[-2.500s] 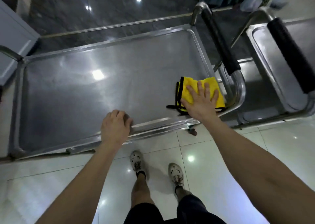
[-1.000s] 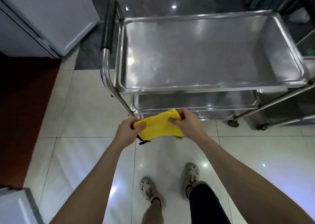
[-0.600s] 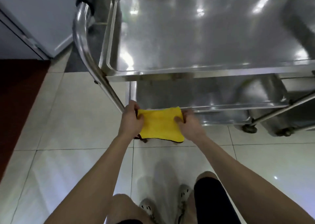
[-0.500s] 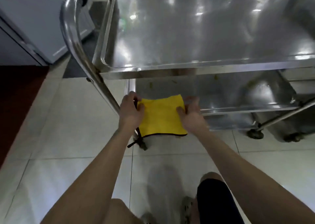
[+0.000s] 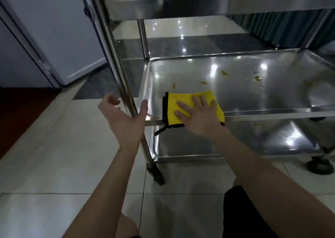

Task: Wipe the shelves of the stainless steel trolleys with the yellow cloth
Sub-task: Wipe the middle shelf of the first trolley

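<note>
The folded yellow cloth with black edging lies at the front left corner of the trolley's middle shelf. My right hand presses flat on it with fingers spread. Yellowish food specks dot the shelf beyond the cloth. My left hand hovers open, palm turned right, around the trolley's slanted front left post, thumb near the shelf corner, holding nothing. The top shelf is overhead and the bottom shelf below.
A white cabinet stands to the left of the trolley. The trolley's castor wheels rest on the glossy tiled floor. A teal curtain hangs behind at the right. My knees show at the bottom edge.
I have crouched lower, so the middle shelf fills the view. The cloth, held in both hands before, now lies on that shelf under my right hand. My left hand has let go.
</note>
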The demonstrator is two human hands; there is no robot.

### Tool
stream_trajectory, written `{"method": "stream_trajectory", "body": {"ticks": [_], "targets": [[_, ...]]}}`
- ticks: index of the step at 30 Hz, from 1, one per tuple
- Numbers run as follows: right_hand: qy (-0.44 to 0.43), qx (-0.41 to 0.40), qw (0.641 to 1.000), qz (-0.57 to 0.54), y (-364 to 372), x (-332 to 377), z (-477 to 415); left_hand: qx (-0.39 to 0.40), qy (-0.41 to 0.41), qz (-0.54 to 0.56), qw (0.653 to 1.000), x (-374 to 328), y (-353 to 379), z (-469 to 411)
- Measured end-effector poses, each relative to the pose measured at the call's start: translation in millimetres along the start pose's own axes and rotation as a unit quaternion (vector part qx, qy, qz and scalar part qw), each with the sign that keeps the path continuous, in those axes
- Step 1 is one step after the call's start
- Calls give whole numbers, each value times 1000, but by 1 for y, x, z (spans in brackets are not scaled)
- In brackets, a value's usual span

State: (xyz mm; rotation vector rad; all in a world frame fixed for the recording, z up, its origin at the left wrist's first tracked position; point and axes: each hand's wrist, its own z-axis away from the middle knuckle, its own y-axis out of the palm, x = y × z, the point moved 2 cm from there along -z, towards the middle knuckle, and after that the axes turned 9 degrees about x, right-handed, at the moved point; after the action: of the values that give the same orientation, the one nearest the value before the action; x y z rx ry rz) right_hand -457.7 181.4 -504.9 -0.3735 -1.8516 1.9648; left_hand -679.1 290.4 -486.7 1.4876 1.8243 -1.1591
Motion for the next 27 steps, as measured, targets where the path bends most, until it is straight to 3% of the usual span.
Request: {"method": "stream_trajectory", "body": {"ticks": [2, 4, 11, 16, 23, 27], "targets": [[3, 7, 1000, 17, 3, 1, 3, 60, -76, 48, 994, -5, 12, -19], [13, 7, 1000, 15, 4, 3, 7, 43, -105, 76, 991, -5, 21, -32], [37, 16, 999, 24, 19, 22, 2, 29, -77, 102, 991, 14, 32, -59], [47, 78, 995, -32, 11, 24, -66, 26, -76, 107, 991, 23, 37, -68], [40, 126, 991, -26, -19, 41, -215, 22, -73, 144, 987, 43, 44, -71], [16, 134, 991, -14, -18, 65, -194, 30, -78, 139, 987, 43, 43, -78]]}}
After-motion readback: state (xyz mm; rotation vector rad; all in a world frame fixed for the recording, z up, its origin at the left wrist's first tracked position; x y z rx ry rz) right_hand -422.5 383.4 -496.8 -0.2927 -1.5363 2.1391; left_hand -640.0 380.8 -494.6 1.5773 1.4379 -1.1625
